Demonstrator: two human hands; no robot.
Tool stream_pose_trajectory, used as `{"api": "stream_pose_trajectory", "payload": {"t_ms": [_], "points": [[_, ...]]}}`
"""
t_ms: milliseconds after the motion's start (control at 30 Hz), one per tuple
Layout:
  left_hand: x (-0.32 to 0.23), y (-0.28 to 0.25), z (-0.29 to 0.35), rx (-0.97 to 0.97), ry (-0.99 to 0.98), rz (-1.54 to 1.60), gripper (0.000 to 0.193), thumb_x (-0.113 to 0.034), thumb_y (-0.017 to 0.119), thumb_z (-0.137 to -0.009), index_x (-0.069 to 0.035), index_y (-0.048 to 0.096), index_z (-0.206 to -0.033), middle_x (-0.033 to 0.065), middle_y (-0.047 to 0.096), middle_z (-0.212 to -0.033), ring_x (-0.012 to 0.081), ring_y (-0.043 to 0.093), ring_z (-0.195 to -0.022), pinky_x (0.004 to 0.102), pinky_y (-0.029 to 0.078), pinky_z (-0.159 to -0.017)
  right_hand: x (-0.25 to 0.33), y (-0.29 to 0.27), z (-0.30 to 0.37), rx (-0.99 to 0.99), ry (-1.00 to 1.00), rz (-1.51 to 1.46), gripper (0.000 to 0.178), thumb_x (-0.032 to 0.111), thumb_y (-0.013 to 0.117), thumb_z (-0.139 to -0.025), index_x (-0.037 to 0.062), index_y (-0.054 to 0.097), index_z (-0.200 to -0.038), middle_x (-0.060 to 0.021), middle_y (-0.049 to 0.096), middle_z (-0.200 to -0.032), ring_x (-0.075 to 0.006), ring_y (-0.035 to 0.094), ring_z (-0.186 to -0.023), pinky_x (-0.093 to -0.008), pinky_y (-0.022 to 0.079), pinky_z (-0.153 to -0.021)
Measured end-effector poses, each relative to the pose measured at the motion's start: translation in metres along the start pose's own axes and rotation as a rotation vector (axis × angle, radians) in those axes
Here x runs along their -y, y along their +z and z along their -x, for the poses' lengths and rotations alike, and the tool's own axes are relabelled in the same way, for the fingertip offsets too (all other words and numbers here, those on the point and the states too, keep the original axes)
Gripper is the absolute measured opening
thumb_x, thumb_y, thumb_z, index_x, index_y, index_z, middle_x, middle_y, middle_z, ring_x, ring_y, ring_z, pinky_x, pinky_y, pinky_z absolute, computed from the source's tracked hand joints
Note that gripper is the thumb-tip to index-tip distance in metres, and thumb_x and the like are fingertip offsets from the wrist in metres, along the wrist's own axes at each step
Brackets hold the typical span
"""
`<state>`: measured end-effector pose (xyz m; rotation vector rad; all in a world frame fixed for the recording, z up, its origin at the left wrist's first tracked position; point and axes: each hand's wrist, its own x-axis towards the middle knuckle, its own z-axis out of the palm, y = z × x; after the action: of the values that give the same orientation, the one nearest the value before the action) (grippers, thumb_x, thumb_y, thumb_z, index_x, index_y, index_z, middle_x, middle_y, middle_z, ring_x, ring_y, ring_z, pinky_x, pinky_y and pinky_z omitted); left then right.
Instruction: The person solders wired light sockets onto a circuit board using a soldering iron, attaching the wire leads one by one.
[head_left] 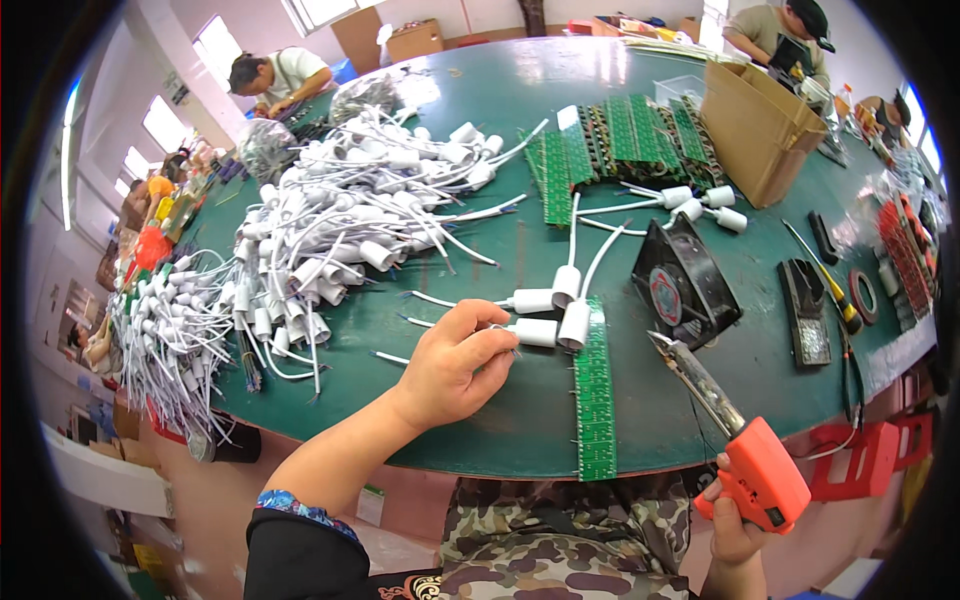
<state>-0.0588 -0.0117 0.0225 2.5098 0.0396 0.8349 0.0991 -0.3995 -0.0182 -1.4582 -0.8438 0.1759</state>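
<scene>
My left hand (455,365) is closed in a pinch above the table, with what looks like a thin wire at its fingertips. Just beyond those fingers lies a white cylindrical lamp socket (537,332) with a cable. Two more sockets, one lying (533,300) and one leaning (575,325), rest around the top of a long green circuit board strip (596,420). At the lower right, my right hand (735,520) grips an orange soldering gun (765,475). Its metal tip points up and left, apart from the board and close to a black fan (685,285).
Heaped sockets with cables (340,210) cover the table's left side. Stacked circuit boards (630,140) and a cardboard box (760,130) stand at the back right. A screwdriver (848,315), a black tray (803,315) and a tape roll (862,297) lie right. Other people work around the table.
</scene>
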Motion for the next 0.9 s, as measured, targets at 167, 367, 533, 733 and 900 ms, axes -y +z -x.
{"api": "stream_pose_trajectory", "payload": {"t_ms": [167, 367, 533, 733, 900], "points": [[-0.005, 0.013, -0.004, 0.029, -0.041, 0.100, 0.020, 0.005, 0.070, -0.088, -0.003, 0.068, -0.106, 0.0145, 0.060, -0.118, 0.0202, 0.065, -0.087, 0.0297, 0.056, -0.071, 0.010, 0.008, -0.006, -0.014, 0.048, 0.006, 0.045, 0.015, 0.070, -0.096, -0.0071, 0.056, -0.133, -0.0202, 0.069, -0.122, -0.0165, 0.066, -0.080, -0.0319, 0.057, -0.073], [-0.004, 0.020, -0.001, 0.032, -0.113, 0.206, 0.015, 0.004, 0.069, -0.091, -0.003, 0.068, -0.105, 0.0112, 0.059, -0.117, 0.0139, 0.060, -0.083, 0.0255, 0.052, -0.065, 0.011, 0.005, -0.022, 0.202, -0.154, 0.146, 0.043, 0.015, 0.070, -0.096, -0.0077, 0.058, -0.131, -0.0200, 0.070, -0.121, -0.0155, 0.067, -0.080, -0.0325, 0.057, -0.072], [-0.012, 0.026, -0.005, 0.034, -0.164, 0.236, 0.011, 0.004, 0.070, -0.089, -0.001, 0.068, -0.099, 0.0116, 0.060, -0.115, 0.0142, 0.061, -0.081, 0.0255, 0.050, -0.063, 0.023, 0.023, -0.020, -0.018, 0.134, 0.153, 0.015, 0.010, 0.077, -0.077, 0.0028, 0.074, -0.090, -0.0062, 0.073, -0.078, -0.0279, 0.071, -0.076, -0.0376, 0.056, -0.072], [-0.019, 0.044, -0.012, -0.019, 0.080, -0.056, 0.020, 0.001, 0.077, -0.072, -0.006, 0.068, -0.089, 0.0098, 0.067, -0.097, 0.0305, 0.065, -0.082, 0.0403, 0.053, -0.071, 0.014, 0.022, -0.017, 0.036, 0.162, 0.185, 0.016, 0.009, 0.077, -0.075, 0.0046, 0.075, -0.090, -0.0075, 0.074, -0.083, -0.0305, 0.071, -0.079, -0.0390, 0.057, -0.075], [-0.019, 0.050, -0.015, -0.003, 0.096, -0.111, 0.021, 0.000, 0.077, -0.070, -0.006, 0.068, -0.088, 0.0081, 0.065, -0.096, 0.0284, 0.063, -0.081, 0.0400, 0.050, -0.070, 0.008, 0.023, -0.014, 0.073, 0.164, 0.232, 0.019, 0.008, 0.078, -0.074, 0.0042, 0.074, -0.092, -0.0091, 0.075, -0.088, -0.0304, 0.072, -0.079, -0.0379, 0.058, -0.075]]}}
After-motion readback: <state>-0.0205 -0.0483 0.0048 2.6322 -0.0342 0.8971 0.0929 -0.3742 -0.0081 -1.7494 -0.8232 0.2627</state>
